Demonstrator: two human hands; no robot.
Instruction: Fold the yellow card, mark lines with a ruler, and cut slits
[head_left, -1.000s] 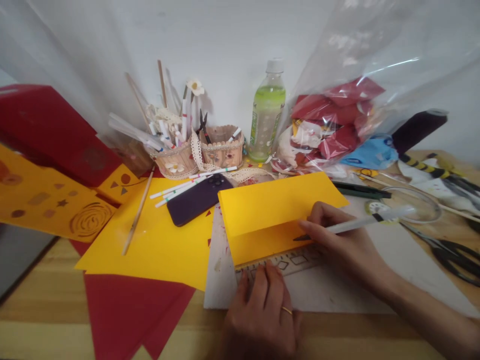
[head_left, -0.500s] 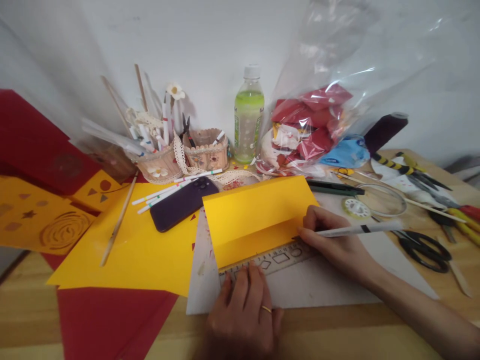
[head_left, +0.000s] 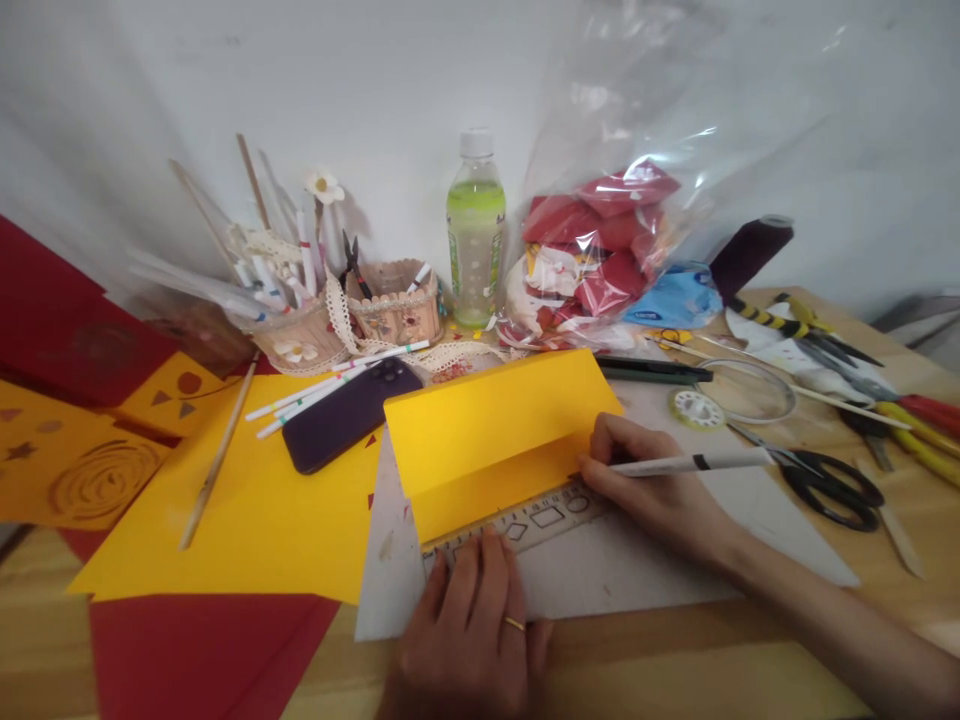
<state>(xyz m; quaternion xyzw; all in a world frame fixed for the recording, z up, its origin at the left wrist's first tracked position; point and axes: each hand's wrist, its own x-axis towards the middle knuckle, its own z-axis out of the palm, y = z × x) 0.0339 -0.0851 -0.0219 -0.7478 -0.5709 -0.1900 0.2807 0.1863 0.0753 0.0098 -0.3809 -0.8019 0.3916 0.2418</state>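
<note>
Lower than a second ago, the tip of the pen (head_left: 675, 464) is at the far edge of the ruler (head_left: 547, 516). One counter (head_left: 675, 660) bears one board (head_left: 600, 575), its surface showing between front edge and ruler. One folded card (head_left: 502, 425) lies on it. Left hand (head_left: 465, 635), fingers extended, presses one ruler; right hand (head_left: 660, 505) pinches one pen.

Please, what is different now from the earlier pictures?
The right hand moved rightward along the ruler, bringing the pen's tip closer to the ruler's edge. The camera's view turned right, so things appear further left. Nothing was taken or released: the right hand still holds the pen, the left hand still rests on the ruler.
</note>
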